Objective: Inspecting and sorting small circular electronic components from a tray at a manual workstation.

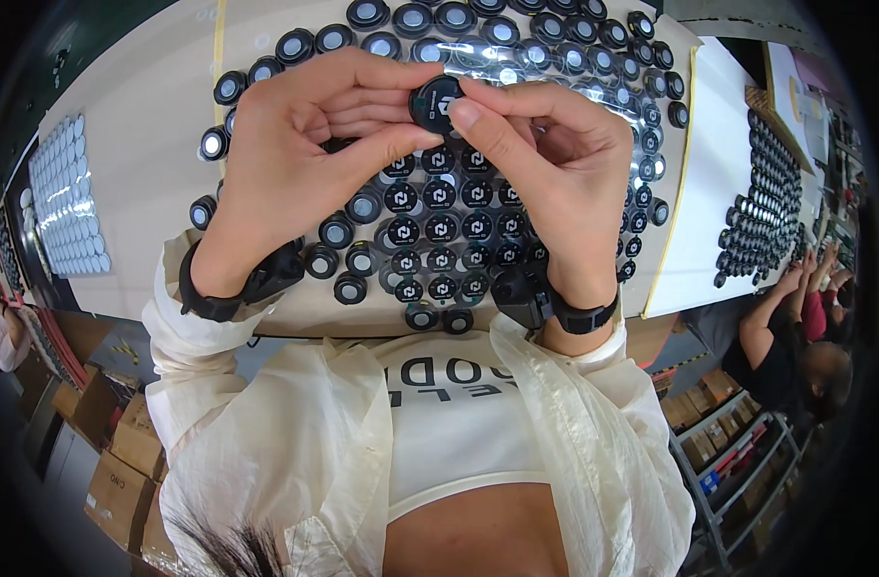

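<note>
The fingertips of the left hand (295, 144) and right hand (574, 159) close together on a small round black piece with a white emblem (432, 96), held up above the table in front of the person. The left thumb and fingers grip its edge; the right forefinger meets the rim while the right thumb lies over part of the emblem face.

Just below are rows of round black faces with the same white emblem (440, 227). Reflections from a glossy clear plastic sheet (478, 50) make it hard to tell whether these are loose labels or finished pieces. Around them lie many round black pieces with pale centres (335, 231), showing no emblem. Judging by this, the held piece appears at or near completion, with much of the batch left.

Farther out on the beige tabletop (160, 192), a sheet of pale round discs (69, 202) lies to the left; to the right, another crowd of dark round pieces (761, 207) covers a white surface (694, 202).
</note>
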`<state>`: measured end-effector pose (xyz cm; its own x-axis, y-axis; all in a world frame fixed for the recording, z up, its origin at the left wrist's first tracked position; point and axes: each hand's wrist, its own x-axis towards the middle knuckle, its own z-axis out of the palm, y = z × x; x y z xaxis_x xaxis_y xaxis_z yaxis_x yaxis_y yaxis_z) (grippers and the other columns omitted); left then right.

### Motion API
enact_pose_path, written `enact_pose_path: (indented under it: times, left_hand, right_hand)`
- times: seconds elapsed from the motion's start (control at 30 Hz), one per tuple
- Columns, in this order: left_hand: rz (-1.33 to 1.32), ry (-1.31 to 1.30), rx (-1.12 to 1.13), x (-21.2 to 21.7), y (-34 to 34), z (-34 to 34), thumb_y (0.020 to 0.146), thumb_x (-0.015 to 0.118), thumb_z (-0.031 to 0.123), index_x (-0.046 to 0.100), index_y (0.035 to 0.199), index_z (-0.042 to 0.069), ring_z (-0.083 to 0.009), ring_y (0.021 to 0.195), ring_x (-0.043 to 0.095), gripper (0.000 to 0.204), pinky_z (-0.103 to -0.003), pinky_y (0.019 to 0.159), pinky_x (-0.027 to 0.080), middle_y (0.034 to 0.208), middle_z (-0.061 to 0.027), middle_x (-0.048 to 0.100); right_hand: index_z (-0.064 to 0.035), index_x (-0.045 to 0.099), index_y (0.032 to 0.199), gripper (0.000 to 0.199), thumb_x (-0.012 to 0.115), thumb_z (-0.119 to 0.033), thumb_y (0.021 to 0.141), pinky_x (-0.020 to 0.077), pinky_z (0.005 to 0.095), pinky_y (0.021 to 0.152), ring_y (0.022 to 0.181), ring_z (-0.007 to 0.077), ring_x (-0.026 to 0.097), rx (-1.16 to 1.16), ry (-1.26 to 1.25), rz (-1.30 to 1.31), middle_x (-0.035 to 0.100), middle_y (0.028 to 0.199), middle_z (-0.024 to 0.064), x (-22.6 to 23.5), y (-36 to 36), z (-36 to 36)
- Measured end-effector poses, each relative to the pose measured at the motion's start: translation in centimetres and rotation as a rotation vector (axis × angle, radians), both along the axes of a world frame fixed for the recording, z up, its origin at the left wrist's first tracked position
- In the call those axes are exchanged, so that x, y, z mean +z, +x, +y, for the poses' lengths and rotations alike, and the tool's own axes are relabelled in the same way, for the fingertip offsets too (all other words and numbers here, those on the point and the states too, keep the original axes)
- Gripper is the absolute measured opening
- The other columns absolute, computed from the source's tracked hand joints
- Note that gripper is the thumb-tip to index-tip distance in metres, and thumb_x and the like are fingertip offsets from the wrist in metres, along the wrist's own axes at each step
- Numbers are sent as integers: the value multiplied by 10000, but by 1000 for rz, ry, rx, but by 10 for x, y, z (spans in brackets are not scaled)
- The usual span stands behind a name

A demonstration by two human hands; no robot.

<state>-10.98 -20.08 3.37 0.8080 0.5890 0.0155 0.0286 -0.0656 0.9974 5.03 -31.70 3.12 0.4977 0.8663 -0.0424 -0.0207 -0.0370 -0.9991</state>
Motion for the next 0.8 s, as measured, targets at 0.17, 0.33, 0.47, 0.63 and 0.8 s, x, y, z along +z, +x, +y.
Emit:
enact_pose_path:
  times: [0.17, 0.33, 0.47, 0.63, 0.8]
  left_hand:
    - [36, 59, 1, -3, -1, 1, 838, 685, -115, 618, 1199, -79, -196, 986, 703, 369, -304, 886, 586, 1158, -165, 691]
    - [31, 29, -10, -5, 1, 4, 865, 674, -86, 619, 1224, -60, -198, 1016, 694, 364, -307, 908, 577, 1143, -150, 695]
    - [-120, -92, 50, -5, 7, 8, 851, 689, -46, 628, 1197, -45, -212, 1003, 705, 352, -314, 907, 573, 1145, -138, 694]
    - [38, 346, -125, 10, 22, 72, 895, 687, -1, 609, 1253, -38, -172, 1056, 662, 368, -304, 911, 545, 1181, -131, 679]
    - [475, 849, -9, 40, 55, 142, 866, 614, 87, 659, 1145, -45, -364, 972, 663, 312, -390, 900, 519, 1098, -228, 685]
  right_hand:
    - [-16, 775, 935, 128, 797, -41, 811, 298, 160, 483, 567, -11, 401, -11, 17, -80, 569, 654, -58, -4, -2, 1]
    - [-7, 770, 901, 121, 804, -45, 791, 348, 174, 500, 565, 20, 452, -53, 43, -173, 616, 676, -13, -2, -5, 3]
    - [2, 755, 982, 182, 768, -40, 805, 444, 230, 567, 616, 104, 544, -16, 69, -367, 673, 774, 51, 0, -4, 6]
    - [-49, 570, 1377, 504, 667, -30, 883, 486, 246, 746, 883, 126, 603, 141, 147, -451, 658, 1183, 119, -4, -8, 13]
    - [-46, 603, 1321, 435, 643, -16, 889, 487, 251, 761, 907, 135, 605, 160, 52, -379, 650, 1179, 97, 7, 0, 7]
